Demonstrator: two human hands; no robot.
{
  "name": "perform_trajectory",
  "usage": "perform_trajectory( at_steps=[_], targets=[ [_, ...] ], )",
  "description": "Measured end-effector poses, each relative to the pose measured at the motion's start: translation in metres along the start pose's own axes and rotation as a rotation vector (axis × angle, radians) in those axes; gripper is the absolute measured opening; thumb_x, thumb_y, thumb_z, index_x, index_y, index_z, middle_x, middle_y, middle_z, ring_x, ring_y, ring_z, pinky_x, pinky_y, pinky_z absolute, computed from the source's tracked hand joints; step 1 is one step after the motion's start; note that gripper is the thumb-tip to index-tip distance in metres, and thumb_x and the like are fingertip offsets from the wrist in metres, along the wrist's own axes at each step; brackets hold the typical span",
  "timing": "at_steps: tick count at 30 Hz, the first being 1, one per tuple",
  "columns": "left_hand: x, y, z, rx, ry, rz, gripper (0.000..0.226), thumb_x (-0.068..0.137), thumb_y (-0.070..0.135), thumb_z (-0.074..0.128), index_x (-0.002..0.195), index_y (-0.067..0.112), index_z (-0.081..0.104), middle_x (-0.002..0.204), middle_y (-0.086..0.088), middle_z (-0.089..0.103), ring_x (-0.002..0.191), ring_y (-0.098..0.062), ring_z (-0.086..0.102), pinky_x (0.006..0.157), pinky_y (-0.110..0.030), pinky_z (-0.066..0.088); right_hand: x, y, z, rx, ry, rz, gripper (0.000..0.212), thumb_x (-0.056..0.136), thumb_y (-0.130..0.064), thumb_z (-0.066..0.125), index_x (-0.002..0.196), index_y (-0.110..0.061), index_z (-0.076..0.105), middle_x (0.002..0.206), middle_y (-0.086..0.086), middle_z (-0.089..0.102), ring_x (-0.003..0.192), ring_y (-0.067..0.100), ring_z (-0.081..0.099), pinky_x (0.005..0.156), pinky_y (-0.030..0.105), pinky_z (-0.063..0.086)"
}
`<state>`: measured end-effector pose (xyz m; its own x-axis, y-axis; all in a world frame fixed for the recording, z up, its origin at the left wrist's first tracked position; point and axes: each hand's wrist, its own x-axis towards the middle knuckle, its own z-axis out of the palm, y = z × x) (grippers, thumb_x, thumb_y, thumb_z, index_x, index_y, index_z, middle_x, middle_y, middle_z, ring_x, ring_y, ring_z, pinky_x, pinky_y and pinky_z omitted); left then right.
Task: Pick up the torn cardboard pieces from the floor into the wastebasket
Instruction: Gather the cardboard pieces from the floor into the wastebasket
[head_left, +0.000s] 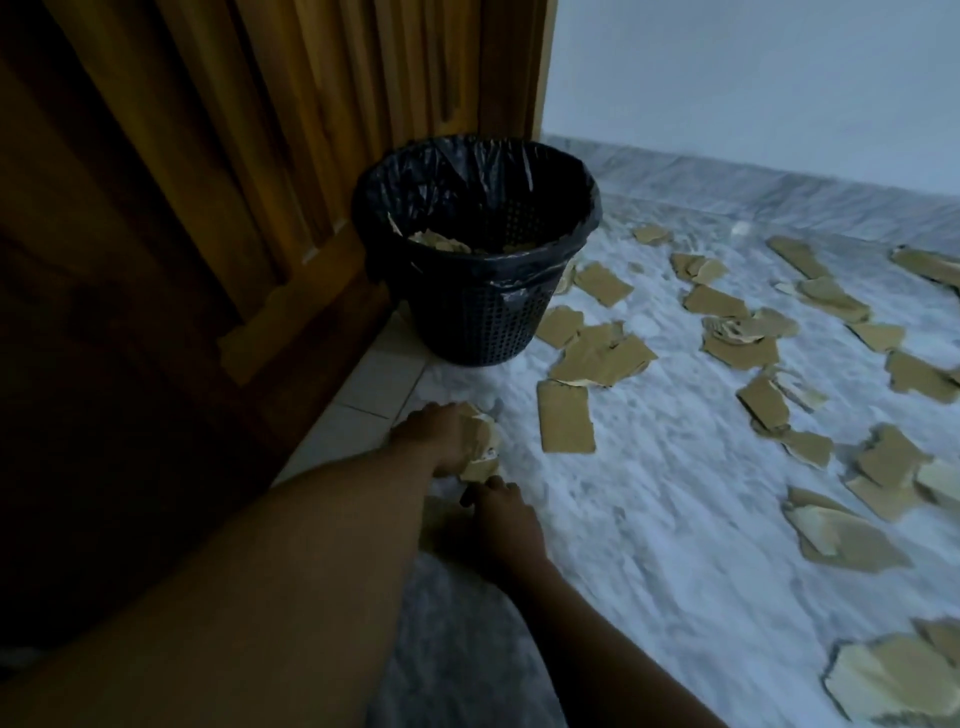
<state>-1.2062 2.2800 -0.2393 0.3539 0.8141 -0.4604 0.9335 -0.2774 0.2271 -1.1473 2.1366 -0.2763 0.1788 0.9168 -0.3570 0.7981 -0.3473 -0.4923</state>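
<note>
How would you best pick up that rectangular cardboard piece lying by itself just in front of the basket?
Take the rectangular piece by its left long edge, coming from the left, nearest the right hand. It lies flat on the floor, bare beside that edge, so fingertips would probably slide under and the thumb pinch on top for the grip.

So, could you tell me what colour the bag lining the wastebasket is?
Black; the bag folded over the wastebasket rim shows best in the head view.
</note>
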Motion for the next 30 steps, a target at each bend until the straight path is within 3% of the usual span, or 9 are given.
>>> perform_trajectory(
  at_steps=[6, 9, 12, 14, 16, 20, 22, 27, 30],
  targets=[
    [0.017, -0.022, 0.033, 0.025, -0.044, 0.029, 0.068, 0.092, 0.049, 0.053, 0.152, 0.032, 0.024, 0.158, -0.005, 0.023, 0.139, -0.034, 0.030, 0.111, -0.051, 0.033, -0.001, 0.008, 0.017, -0.133, 0.055, -0.009, 0.036, 0.098, -0.033, 0.052, 0.130, -0.018, 0.047, 0.128, 0.009, 0.049, 0.118, 0.031, 0.045, 0.095, 0.050, 0.038],
    [0.022, -0.028, 0.033, 0.020, -0.028, 0.024, 0.071, 0.091, 0.049, 0.055, 0.152, 0.037, 0.019, 0.157, -0.006, 0.024, 0.138, -0.035, 0.031, 0.111, -0.051, 0.033, 0.000, 0.015, 0.000, -0.046, -0.057, 0.126, 0.047, 0.092, -0.039, 0.061, 0.131, -0.020, 0.045, 0.127, 0.008, 0.051, 0.120, 0.031, 0.047, 0.102, 0.053, 0.033],
    [0.025, -0.027, 0.032, 0.030, 0.014, -0.024, 0.081, 0.088, 0.040, 0.063, 0.152, 0.036, 0.013, 0.154, -0.008, 0.022, 0.135, -0.037, 0.031, 0.106, -0.051, 0.037, 0.003, 0.031, -0.020, -0.063, -0.155, 0.253, 0.029, 0.096, -0.034, 0.054, 0.119, -0.018, 0.053, 0.117, 0.008, 0.056, 0.119, 0.030, 0.051, 0.106, 0.057, 0.028],
    [0.029, -0.024, 0.030, 0.023, -0.004, -0.078, 0.085, 0.085, 0.040, 0.068, 0.153, 0.029, 0.018, 0.153, -0.007, 0.019, 0.134, -0.036, 0.030, 0.104, -0.051, 0.038, 0.006, 0.046, -0.034, -0.027, -0.165, 0.358, 0.032, 0.097, -0.044, 0.048, 0.114, -0.019, 0.058, 0.114, 0.007, 0.057, 0.121, 0.029, 0.051, 0.107, 0.060, 0.023],
    [0.033, -0.023, 0.028, 0.024, 0.014, -0.132, 0.083, 0.078, 0.040, 0.077, 0.147, 0.024, 0.032, 0.149, -0.007, 0.022, 0.131, -0.033, 0.032, 0.102, -0.050, 0.041, 0.016, 0.064, -0.045, 0.044, -0.133, 0.486, 0.054, 0.091, -0.063, 0.048, 0.118, -0.018, 0.059, 0.121, 0.009, 0.058, 0.122, 0.030, 0.050, 0.108, 0.063, 0.022],
    [0.040, -0.023, 0.027, 0.056, 0.017, -0.111, 0.086, 0.068, 0.036, 0.087, 0.138, 0.017, 0.041, 0.146, -0.008, 0.028, 0.130, -0.033, 0.033, 0.101, -0.051, 0.042, 0.032, 0.088, -0.077, 0.270, -0.056, 0.656, 0.080, 0.082, -0.064, 0.061, 0.138, -0.009, 0.047, 0.139, 0.015, 0.047, 0.128, 0.038, 0.046, 0.111, 0.057, 0.035],
    [0.043, -0.024, 0.029, 0.053, 0.030, -0.090, 0.089, 0.067, 0.036, 0.087, 0.139, 0.017, 0.039, 0.145, -0.009, 0.030, 0.131, -0.033, 0.035, 0.102, -0.050, 0.042, 0.042, 0.090, -0.091, 0.360, 0.040, 0.634, 0.076, 0.083, -0.047, 0.062, 0.143, -0.006, 0.040, 0.142, 0.017, 0.036, 0.129, 0.039, 0.040, 0.110, 0.057, 0.037],
    [0.049, -0.029, 0.025, 0.074, -0.015, -0.069, 0.116, 0.066, 0.043, 0.086, 0.154, 0.028, 0.013, 0.154, -0.007, 0.019, 0.138, -0.034, 0.026, 0.106, -0.050, 0.035, 0.084, 0.076, -0.098, 0.391, 0.100, 0.669, 0.074, 0.089, -0.039, 0.058, 0.151, -0.010, 0.029, 0.147, 0.013, 0.026, 0.135, 0.035, 0.027, 0.114, 0.052, 0.029],
    [0.046, -0.026, 0.023, 0.138, 0.051, -0.104, 0.110, 0.053, 0.053, 0.083, 0.144, 0.024, 0.030, 0.142, -0.010, 0.033, 0.130, -0.033, 0.036, 0.102, -0.049, 0.038, 0.098, 0.073, -0.078, 0.206, 0.173, 0.649, 0.071, 0.096, -0.047, 0.057, 0.151, -0.014, 0.028, 0.145, 0.013, 0.030, 0.132, 0.034, 0.029, 0.107, 0.049, 0.030]
  ],
)
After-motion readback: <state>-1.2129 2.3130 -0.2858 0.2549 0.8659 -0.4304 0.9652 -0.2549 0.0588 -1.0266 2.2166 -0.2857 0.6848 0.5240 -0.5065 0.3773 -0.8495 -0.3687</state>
